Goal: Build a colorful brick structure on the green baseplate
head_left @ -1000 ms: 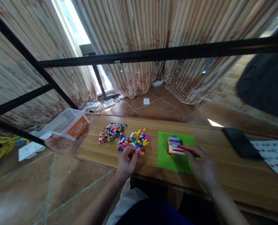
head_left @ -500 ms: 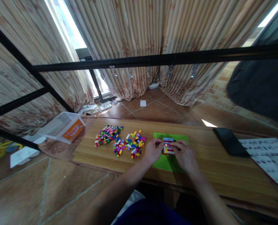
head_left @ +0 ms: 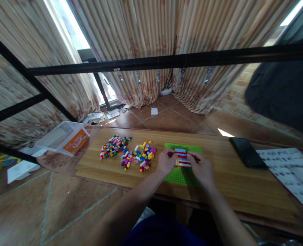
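A small panel of toy building bricks (head_left: 182, 158), striped red, white and light blue with some yellow at its lower edge, sits over the green studded baseplate (head_left: 181, 178). My left hand (head_left: 166, 162) is closed at the panel's left side, thumb and fingers bent against its edge. On the opposite side, my right hand (head_left: 201, 168) pinches the right edge. Fingertips of both hands are partly hidden, and whether the panel is pressed onto the studs I cannot tell.
Loose bricks lie left of the baseplate in a nearer pile (head_left: 137, 156) and a farther pile (head_left: 113, 147). A clear plastic box (head_left: 56, 136) with an orange label stands at the left. Rightward are a black phone (head_left: 247, 153) and a printed sheet (head_left: 282, 164). A black rail (head_left: 146, 64) crosses ahead.
Both hands have stayed at the panel; the fingers that lay over its top have drawn back to its left and right edges. The whole view has shifted slightly.
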A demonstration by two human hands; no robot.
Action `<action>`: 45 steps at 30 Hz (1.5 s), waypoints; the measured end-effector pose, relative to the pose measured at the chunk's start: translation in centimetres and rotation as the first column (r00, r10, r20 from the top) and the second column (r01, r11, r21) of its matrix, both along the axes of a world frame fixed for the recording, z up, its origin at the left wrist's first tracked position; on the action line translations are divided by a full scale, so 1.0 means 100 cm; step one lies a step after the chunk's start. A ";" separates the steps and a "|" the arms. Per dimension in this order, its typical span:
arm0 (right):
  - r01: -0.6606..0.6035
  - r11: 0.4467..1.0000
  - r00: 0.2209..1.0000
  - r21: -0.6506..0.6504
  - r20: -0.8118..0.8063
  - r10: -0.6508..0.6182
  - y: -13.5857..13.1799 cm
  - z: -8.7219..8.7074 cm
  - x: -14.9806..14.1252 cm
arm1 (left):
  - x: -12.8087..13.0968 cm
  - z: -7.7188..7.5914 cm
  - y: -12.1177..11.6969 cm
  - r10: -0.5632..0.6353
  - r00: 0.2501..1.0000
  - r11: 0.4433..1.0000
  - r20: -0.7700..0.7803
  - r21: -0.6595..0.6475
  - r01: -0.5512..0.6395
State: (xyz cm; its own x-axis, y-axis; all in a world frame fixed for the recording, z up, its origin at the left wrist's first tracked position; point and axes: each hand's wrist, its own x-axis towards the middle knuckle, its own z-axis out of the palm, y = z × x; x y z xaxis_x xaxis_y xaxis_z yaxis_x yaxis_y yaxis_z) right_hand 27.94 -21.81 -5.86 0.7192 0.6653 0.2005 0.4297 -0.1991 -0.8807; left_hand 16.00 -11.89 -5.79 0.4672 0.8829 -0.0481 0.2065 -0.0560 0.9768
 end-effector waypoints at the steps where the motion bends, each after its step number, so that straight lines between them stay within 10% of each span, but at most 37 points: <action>1: 0.008 1.000 0.999 -0.004 -0.038 -0.009 0.001 -0.002 0.002 | 0.001 -0.001 0.000 0.004 1.000 1.000 0.001 0.002 -0.004; 23: -0.025 0.998 0.994 -0.057 -0.108 0.019 0.013 -0.012 0.006 | 0.010 -0.004 0.001 -0.024 0.999 0.993 0.031 -0.117 0.028; 45: -0.052 0.988 0.996 -0.145 -0.081 0.040 0.004 -0.007 0.007 | -0.012 0.015 -0.004 -0.011 0.992 0.994 -0.124 0.108 0.025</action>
